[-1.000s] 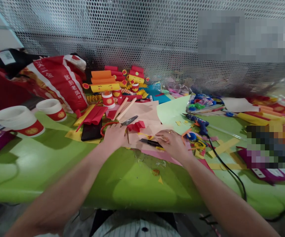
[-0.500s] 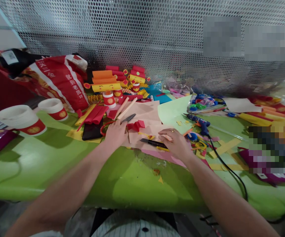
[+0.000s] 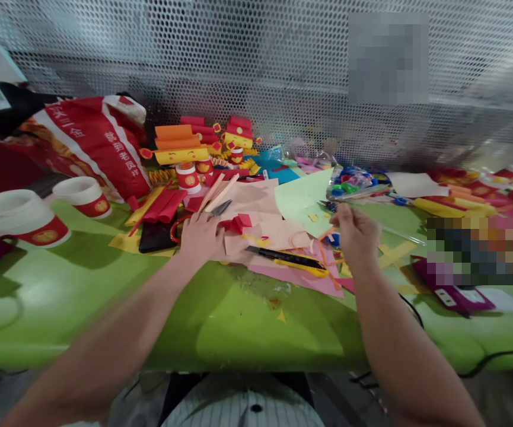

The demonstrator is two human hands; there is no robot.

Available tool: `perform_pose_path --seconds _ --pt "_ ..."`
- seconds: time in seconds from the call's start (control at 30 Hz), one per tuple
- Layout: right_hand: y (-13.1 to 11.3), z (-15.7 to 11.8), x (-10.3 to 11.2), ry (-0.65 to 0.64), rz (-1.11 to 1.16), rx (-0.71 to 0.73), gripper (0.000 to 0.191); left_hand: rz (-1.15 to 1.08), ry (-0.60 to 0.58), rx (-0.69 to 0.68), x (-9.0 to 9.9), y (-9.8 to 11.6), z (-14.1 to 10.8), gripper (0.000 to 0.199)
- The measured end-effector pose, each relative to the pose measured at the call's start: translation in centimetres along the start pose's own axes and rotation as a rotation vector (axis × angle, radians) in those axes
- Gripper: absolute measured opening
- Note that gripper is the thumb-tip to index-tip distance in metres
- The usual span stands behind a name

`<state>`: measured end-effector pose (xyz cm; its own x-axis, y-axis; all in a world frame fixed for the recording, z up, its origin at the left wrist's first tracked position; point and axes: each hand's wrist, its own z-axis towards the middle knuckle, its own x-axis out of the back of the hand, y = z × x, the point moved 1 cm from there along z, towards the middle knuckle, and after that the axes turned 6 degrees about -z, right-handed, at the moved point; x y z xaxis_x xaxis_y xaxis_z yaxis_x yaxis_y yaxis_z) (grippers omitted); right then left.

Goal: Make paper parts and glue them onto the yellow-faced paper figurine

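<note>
My left hand (image 3: 200,236) lies with its fingers over a pair of red-handled scissors (image 3: 221,207), blades pointing away. Just right of its fingertips is a folded red paper piece (image 3: 241,223), resting on pale pink paper (image 3: 265,196). My right hand (image 3: 357,231) is closed around the blue glue gun (image 3: 330,206); only the front end shows past the fingers, over the edge of a light green sheet (image 3: 305,190). A black and yellow utility knife (image 3: 289,259) lies between my hands on pink paper. An orange strip (image 3: 321,252) lies beside it.
White paper cups (image 3: 16,216) with red bands stand at left, near a red bag (image 3: 105,142). Paper figures (image 3: 180,145) stand at the back. A black phone (image 3: 157,236) lies by my left hand. A black cord (image 3: 496,356) runs along the right.
My right hand has left the utility knife, moved right and away from me, and closed on the glue gun. My left hand stays by the scissors. The view has shifted slightly right.
</note>
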<state>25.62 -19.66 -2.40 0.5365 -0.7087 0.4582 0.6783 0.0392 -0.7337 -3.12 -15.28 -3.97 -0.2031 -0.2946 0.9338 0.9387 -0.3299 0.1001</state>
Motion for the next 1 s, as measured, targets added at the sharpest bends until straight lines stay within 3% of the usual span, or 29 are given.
perform_pose_path --seconds 0.1,0.2,0.37,0.5,0.6,0.87,1.0 --pt "0.7 0.7 0.6 0.087 0.039 -0.023 0.049 -0.070 0.050 -0.098 -0.1 0.1 -0.1 0.029" --pt "1.1 0.9 0.3 0.096 0.016 -0.003 0.040 -0.138 0.077 -0.233 -0.3 0.5 -0.2 0.032" --pt "0.4 0.2 -1.0 -0.146 -0.131 0.090 0.022 -0.146 -0.005 -0.384 -0.5 1.6 -0.4 0.033" --pt "-0.7 -1.3 -2.3 -0.459 -0.251 0.179 0.017 -0.083 -0.135 -0.344 -1.0 2.2 -0.4 0.038" --pt "-1.4 -2.4 -2.8 -0.645 -0.308 0.304 0.019 -0.055 -0.163 -0.267 -1.4 2.0 -0.4 0.038" --pt "-3.0 -3.5 -2.4 -0.943 -0.498 0.421 0.029 -0.043 -0.202 -0.128 -1.2 1.3 -0.3 0.044" --pt "-3.2 -3.8 -2.3 -1.008 -0.562 0.479 0.037 -0.048 -0.225 -0.060 -1.1 1.1 -0.2 0.046"
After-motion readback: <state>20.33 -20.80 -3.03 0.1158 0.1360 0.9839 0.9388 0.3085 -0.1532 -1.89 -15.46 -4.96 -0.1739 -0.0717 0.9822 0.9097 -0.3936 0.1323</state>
